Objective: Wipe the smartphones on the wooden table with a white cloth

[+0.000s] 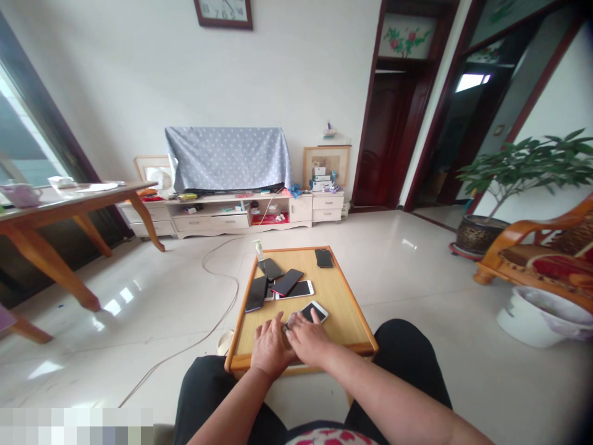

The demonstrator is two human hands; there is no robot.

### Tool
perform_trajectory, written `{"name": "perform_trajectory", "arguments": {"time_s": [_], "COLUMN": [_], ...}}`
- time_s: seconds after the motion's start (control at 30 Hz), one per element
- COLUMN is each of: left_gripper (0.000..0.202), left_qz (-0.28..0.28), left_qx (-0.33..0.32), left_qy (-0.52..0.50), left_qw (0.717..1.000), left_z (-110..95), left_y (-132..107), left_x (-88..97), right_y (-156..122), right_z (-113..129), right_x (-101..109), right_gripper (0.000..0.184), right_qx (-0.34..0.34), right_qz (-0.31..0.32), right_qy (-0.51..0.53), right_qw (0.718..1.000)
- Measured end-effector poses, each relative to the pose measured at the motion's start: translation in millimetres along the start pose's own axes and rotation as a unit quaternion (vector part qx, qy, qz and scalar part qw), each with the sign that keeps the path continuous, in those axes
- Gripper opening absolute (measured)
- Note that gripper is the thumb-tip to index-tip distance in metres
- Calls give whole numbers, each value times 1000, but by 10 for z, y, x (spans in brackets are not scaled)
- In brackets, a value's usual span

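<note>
My left hand (270, 347) is low over the near part of the small wooden table (345, 309), its fingers apart and pointing away from me. My right hand (309, 339) meets it from the right, fingertips drawn together beside the left hand and one finger raised. Something small and dark shows at those fingertips, too hidden to name. Just beyond my right hand, and partly covered by it, lies a white smartphone (317, 312) with a dark screen. Farther back are a red-edged phone (288, 282), another white phone (303, 288) and a dark phone (256, 293).
A dark phone (270, 268) and a pump bottle (259, 250) are at the table's far left; dark phones (323, 258) lie far right. A cable (222, 315) crosses the floor on the left. A white bucket (528, 318) stands right, near a wooden chair (523, 241).
</note>
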State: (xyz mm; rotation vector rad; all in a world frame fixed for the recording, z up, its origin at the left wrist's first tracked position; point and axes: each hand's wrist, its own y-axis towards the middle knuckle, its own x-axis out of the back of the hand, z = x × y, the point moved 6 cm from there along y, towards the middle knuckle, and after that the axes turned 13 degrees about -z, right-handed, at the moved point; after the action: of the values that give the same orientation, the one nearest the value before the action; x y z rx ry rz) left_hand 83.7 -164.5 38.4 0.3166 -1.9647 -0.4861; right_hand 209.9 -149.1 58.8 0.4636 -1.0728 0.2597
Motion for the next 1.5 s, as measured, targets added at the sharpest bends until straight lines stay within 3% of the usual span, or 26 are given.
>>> {"name": "perform_trajectory", "arguments": {"time_s": [0.1, 0.3, 0.47, 0.6, 0.8, 0.9, 1.0, 1.2, 1.27, 1.4, 1.5], "left_gripper": [78, 84, 73, 76, 68, 64, 66, 70, 71, 65, 71], "left_qz": [4, 0, 2, -6, -30, -10, 10, -4, -6, -2, 4], "left_qx": [-5, 3, -4, -4, -4, -4, 1, 6, 11, 10, 8], "left_qy": [-3, -1, 1, 0, 12, 16, 14, 8, 2, -6, -3], "left_qw": [1000, 1000, 1000, 1000, 999, 1000, 1000, 1000, 1000, 1000, 1000], "left_z": [12, -4, 1, 19, 13, 18, 13, -3, 17, 45, 37], "left_y": [0, 5, -7, -8, -7, -10, -8, -11, -19, -31, -23], "left_x": [-24, -2, 22, 33, 58, 43, 47, 97, 86, 48, 36], "right_y": [-16, 65, -245, -427, -307, -319, -324, -127, -101, -61, 71], "right_z": [225, 275, 338, 171, -145, -33, -22, -472, -358, 109, 183], "right_x": [-43, 152, 328, 385, 196, 69, 76, 169, 62, -154, -146], "right_gripper": [51, 49, 45, 45, 53, 53, 48, 50, 50, 46, 44], "right_qx": [72, 87, 92, 82, -22, 20, 76, -48, -27, 77, 82], "right_qz": [3, 7, -11, -38, -64, -50, -46, -103, -92, -57, -62], "right_qy": [26, 6, 12, 24, -27, 0, 28, -56, -43, 27, 29], "right_qw": [997, 996, 996, 996, 997, 999, 996, 992, 994, 995, 994]}}
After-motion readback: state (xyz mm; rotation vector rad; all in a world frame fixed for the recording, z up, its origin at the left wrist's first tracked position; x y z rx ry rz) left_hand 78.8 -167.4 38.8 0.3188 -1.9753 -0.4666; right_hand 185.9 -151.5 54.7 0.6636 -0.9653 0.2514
